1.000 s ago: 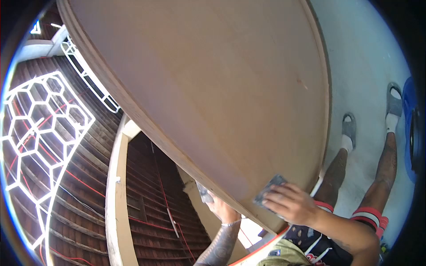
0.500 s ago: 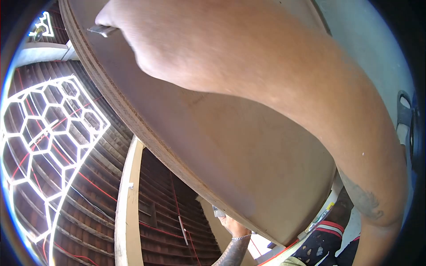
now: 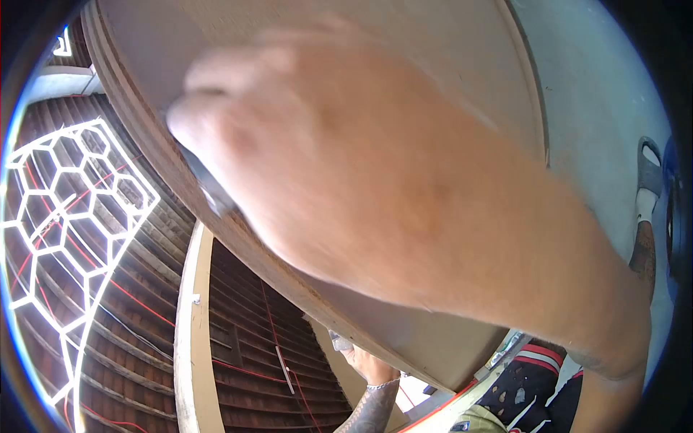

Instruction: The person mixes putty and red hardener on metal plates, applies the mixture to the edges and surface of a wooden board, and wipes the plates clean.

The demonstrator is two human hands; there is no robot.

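My left hand (image 3: 289,144), blurred by motion, is curled closed over a flat grey block (image 3: 209,187). Part of the block shows below the fingers, along the near side of a large brown wooden panel (image 3: 238,22). Its exact kind is hard to tell. The forearm crosses the view from the lower right and hides much of the panel. Along one side runs the panel's layered edge (image 3: 281,278), bowed by the lens. My right hand is out of view.
Another person's hand (image 3: 372,366), with a bracelet, holds a small grey piece (image 3: 339,341) at the panel's far end. That person's patterned shorts (image 3: 516,390) and slipper (image 3: 650,162) show. Hexagonal ceiling lights (image 3: 79,195) and a pale post (image 3: 191,325) lie beyond.
My left hand has come down and toward the right in the picture, nearer the camera, with the grey block still held. The view has shifted slightly.
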